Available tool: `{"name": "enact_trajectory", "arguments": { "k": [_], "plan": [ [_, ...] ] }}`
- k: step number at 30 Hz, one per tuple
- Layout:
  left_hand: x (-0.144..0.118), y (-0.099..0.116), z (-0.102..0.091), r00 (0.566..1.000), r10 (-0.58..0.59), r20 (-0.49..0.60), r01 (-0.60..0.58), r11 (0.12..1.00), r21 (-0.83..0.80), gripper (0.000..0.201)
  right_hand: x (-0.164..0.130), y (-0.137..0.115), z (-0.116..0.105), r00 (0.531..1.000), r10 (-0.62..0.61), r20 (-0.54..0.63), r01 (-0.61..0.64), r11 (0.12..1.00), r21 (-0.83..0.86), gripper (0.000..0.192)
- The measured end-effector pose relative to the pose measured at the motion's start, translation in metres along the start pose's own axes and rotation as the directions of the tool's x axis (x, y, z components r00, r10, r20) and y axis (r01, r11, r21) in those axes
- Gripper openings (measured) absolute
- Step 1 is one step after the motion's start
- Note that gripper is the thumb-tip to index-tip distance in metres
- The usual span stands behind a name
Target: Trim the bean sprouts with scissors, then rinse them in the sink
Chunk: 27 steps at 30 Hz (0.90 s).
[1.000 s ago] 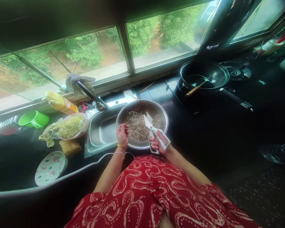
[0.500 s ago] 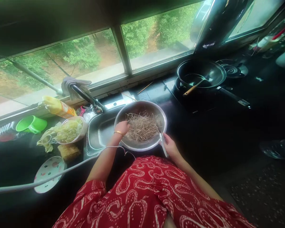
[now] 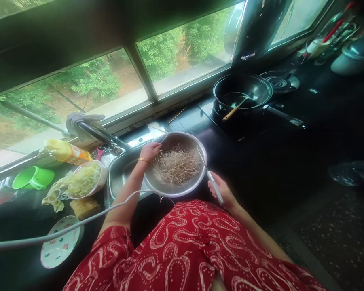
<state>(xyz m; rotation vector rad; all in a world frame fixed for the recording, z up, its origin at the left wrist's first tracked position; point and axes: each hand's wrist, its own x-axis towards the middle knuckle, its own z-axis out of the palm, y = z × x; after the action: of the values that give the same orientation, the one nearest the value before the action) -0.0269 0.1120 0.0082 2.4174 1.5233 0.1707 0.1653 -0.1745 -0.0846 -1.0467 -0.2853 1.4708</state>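
Observation:
A round metal bowl (image 3: 154, 184) holds a heap of thin, pale-brown strands (image 3: 178, 165) that look like dry roots or stems. My left hand (image 3: 151, 152) is closed at the bowl's left rim, fingertips pinched over the inside; a thin strand seems to stick out from them. On the other side, my right hand (image 3: 223, 190) grips the white handle of a narrow-bladed knife (image 3: 215, 188). The blade points away from me, over the bowl's right inner edge, above the rim and beside the heap.
Left of the bowl lies a metal sink (image 3: 117, 178) with a faucet (image 3: 109, 137). Further left are a container of pale chopped vegetable (image 3: 85, 178), a sponge (image 3: 85, 207), a plate (image 3: 59, 246) and a green mug (image 3: 33, 178). A wok (image 3: 242, 91) sits at the back right. A white cable (image 3: 109, 210) crosses the foreground.
My left hand has risen from the heap's left edge to the upper left rim. My right hand has turned the knife, its handle swinging away from the bowl. The whole view has shifted.

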Motion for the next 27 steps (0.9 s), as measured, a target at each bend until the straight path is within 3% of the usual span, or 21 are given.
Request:
{"name": "enact_trajectory", "arguments": {
  "k": [3, 5, 9, 11, 14, 19, 22, 27],
  "plan": [
    [-0.020, -0.005, -0.006, 0.999, -0.033, 0.025, 0.040, 0.952, -0.305, 0.041, -0.001, -0.004, 0.003, 0.997, 0.068, 0.036, -0.070, 0.995, 0.067, 0.059],
    [-0.033, -0.007, -0.003, 0.995, -0.040, 0.088, 0.069, 0.932, -0.357, 0.042, -0.001, -0.008, 0.006, 0.995, 0.075, 0.072, -0.081, 0.993, 0.082, 0.060],
    [-0.047, -0.014, 0.006, 0.960, -0.034, 0.278, 0.058, 0.995, -0.078, 0.031, -0.001, -0.013, 0.008, 0.996, 0.054, 0.071, -0.059, 0.996, 0.066, 0.060],
    [-0.042, -0.014, 0.013, 0.975, -0.017, 0.222, -0.006, 0.995, 0.101, 0.031, -0.002, -0.013, 0.006, 0.997, 0.063, 0.048, -0.065, 0.996, 0.061, 0.061],
    [-0.015, -0.006, 0.031, 0.984, 0.103, 0.145, -0.143, 0.942, 0.304, 0.035, -0.003, -0.012, 0.004, 0.996, 0.077, 0.036, -0.079, 0.994, 0.071, 0.061],
    [0.035, 0.016, 0.057, 0.953, 0.052, 0.297, -0.204, 0.837, 0.508, 0.025, -0.010, -0.009, 0.000, 0.999, 0.050, 0.022, -0.051, 0.997, 0.065, 0.057],
    [0.043, 0.024, 0.045, 0.964, 0.081, 0.255, -0.205, 0.836, 0.510, 0.027, -0.015, -0.009, -0.005, 1.000, 0.028, 0.005, -0.028, 0.994, 0.107, 0.058],
    [0.028, 0.028, -0.008, 0.970, 0.230, 0.079, -0.238, 0.831, 0.503, 0.033, -0.021, -0.012, -0.012, 0.999, 0.028, -0.021, -0.024, 0.988, 0.154, 0.056]
  ]
}}
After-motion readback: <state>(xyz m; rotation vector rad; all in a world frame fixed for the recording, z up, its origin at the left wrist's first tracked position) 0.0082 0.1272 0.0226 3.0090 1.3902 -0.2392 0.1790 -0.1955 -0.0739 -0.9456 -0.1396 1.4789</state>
